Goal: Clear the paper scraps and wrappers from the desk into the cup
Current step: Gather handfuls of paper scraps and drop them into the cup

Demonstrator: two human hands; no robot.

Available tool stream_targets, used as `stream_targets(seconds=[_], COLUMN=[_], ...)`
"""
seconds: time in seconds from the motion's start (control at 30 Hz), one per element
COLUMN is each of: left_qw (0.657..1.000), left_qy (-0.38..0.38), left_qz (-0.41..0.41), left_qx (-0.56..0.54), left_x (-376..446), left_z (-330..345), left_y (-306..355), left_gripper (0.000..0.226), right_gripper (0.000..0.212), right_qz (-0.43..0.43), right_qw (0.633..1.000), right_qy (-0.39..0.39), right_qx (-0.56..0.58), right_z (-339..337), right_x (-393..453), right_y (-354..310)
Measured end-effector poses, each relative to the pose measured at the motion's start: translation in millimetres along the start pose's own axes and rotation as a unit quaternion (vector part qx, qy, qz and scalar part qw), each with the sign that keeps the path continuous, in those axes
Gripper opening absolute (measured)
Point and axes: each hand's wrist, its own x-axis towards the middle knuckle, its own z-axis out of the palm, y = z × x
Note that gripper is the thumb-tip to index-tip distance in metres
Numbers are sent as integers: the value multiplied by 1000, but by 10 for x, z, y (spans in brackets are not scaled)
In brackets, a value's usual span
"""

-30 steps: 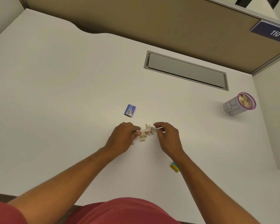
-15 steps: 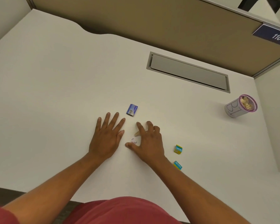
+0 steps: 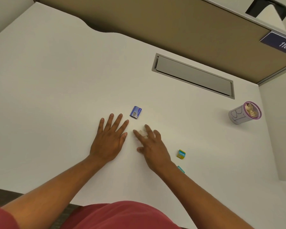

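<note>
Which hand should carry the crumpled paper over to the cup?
The right hand, probably. Its fingers already lie over the paper scraps, and the cup stands off to its side. The left hand rests flat on the desk, farther away.

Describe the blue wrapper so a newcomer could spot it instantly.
Start at the grey recessed tray in the white desk and come toward the person. The blue wrapper lies flat just beyond the left hand fingertips. It is dark blue with a pale picture, unlike the yellow-green wrapper by the right wrist.
</note>
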Motion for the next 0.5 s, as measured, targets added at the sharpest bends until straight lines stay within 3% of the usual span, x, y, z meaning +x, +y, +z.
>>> stream_targets(seconds=[0.2,0.4,0.5], left_qw=[1000,1000,1000], left_qy=[4,8,11], left_qz=[-3,-3,0], left_qx=[1,5,4], left_x=[1,-4,-3], left_z=[13,24,21], left_y=[2,-6,-6], left_gripper=[58,57,57], right_gripper=[58,28,27], right_qz=[-29,-73,-66], right_qw=[998,994,994], right_qy=[21,51,55], right_qx=[-53,-66,-63], right_z=[66,21,-19], right_x=[-80,-8,22], right_y=[-23,122,207])
